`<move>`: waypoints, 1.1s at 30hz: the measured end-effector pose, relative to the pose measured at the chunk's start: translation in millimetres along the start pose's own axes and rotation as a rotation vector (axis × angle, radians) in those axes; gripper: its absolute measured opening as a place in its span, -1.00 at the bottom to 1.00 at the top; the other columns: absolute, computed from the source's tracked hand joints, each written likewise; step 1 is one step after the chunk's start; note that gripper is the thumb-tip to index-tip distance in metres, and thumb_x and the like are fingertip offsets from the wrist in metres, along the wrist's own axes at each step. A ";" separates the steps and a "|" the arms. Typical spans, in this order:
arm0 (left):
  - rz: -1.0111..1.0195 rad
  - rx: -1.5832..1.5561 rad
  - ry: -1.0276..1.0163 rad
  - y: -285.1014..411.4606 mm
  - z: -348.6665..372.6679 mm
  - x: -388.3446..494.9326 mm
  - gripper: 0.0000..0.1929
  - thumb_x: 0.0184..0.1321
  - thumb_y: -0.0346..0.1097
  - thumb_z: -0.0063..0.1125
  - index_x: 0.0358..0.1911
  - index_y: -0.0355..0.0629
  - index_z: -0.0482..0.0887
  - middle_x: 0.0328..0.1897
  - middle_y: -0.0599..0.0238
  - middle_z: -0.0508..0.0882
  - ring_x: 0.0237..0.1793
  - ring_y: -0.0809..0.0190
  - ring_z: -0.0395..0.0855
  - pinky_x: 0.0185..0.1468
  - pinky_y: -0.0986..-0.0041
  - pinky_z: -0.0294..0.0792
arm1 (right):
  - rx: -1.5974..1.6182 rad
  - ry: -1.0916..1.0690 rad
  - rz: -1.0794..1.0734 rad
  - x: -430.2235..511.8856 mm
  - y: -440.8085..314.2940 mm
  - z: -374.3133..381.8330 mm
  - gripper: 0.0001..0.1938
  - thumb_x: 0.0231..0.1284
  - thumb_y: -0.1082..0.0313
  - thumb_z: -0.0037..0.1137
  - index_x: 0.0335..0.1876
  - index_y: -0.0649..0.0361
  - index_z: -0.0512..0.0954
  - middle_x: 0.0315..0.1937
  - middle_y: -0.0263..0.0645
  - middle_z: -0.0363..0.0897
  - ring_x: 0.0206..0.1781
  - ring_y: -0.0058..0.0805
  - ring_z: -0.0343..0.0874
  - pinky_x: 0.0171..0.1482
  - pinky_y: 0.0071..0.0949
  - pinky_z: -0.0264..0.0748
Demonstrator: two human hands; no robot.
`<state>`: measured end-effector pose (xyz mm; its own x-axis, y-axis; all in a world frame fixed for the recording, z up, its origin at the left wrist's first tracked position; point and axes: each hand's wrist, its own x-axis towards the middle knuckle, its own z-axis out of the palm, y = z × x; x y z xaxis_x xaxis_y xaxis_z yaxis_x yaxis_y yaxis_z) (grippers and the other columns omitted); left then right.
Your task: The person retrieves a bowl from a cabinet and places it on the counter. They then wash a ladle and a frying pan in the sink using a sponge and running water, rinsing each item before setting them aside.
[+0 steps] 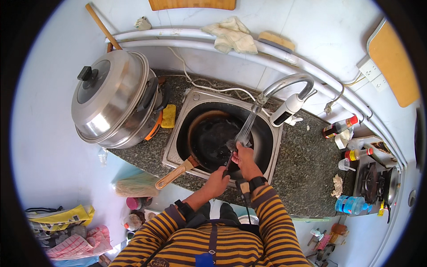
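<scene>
Water runs from the curved metal faucet (pixel 257 106) into the stainless steel sink (pixel 273 160). A dark frying pan (pixel 213 140) lies in the sink, its tan handle (pixel 175 173) sticking out over the front left rim. My left hand (pixel 217 182) grips the dark handle of a thin utensil (pixel 229 160), whose kind I cannot tell. Beside it, above the pan's right part, my right hand (pixel 244 158) pinches a grey scouring pad (pixel 231 145) near the utensil's upper end, close under the stream.
A large lidded steel steamer pot (pixel 110 100) stands left of the sink, with a yellow sponge (pixel 168 116) beside it. Sauce bottles (pixel 338 126), a blue-tinted plastic bottle (pixel 348 204) and a gas stove (pixel 370 183) are at the right. White pipes (pixel 186 32) cross the wall behind.
</scene>
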<state>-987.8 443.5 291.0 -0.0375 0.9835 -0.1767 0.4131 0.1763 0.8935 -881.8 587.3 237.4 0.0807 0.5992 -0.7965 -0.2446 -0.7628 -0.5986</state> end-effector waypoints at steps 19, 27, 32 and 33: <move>-0.632 -1.075 -0.284 14.3 -22.5 8.1 -0.80 0.38 -0.29 0.04 -0.07 -0.23 0.42 -0.56 0.43 0.39 -0.69 0.43 0.31 -0.64 0.52 0.20 | -0.106 -0.291 -0.140 -23.3 -10.8 8.1 -0.71 0.47 0.20 -0.12 -0.05 0.33 0.47 -0.34 -0.09 0.64 -0.44 -0.29 0.69 -0.48 -0.36 0.67; -0.548 -0.806 -0.117 18.6 -13.0 8.5 -0.84 0.39 -0.24 0.06 -0.24 -0.11 0.38 -0.58 0.44 0.37 -0.72 0.45 0.26 -0.66 0.51 0.16 | -0.202 -0.320 -0.144 -34.7 -8.4 -41.6 -0.61 0.45 0.08 -0.07 0.00 0.34 0.50 -0.27 -0.09 0.67 -0.32 -0.29 0.74 -0.46 -0.38 0.67; -0.595 -0.814 -0.102 6.7 -29.1 21.6 -0.84 0.37 -0.25 0.07 -0.25 -0.11 0.39 -0.59 0.43 0.36 -0.72 0.45 0.27 -0.66 0.50 0.17 | -0.730 -0.182 -0.582 -47.5 -17.1 -61.5 -0.65 0.34 0.15 0.07 -0.08 0.37 0.55 -0.27 -0.09 0.65 -0.22 -0.12 0.69 -0.26 -0.22 0.62; -0.601 -0.813 -0.117 6.9 -29.3 22.3 -0.85 0.37 -0.26 0.07 -0.25 -0.11 0.39 -0.59 0.43 0.37 -0.72 0.45 0.27 -0.66 0.50 0.17 | -0.876 -0.117 -0.698 -47.4 -18.8 -58.4 -0.65 0.32 0.15 0.10 -0.08 0.37 0.55 -0.25 -0.08 0.64 -0.18 -0.08 0.67 -0.20 -0.19 0.60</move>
<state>-1012.4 467.8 305.4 0.0716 0.7212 -0.6890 -0.3898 0.6561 0.6463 -824.6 559.0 281.5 -0.1681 0.9457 -0.2781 0.5852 -0.1313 -0.8002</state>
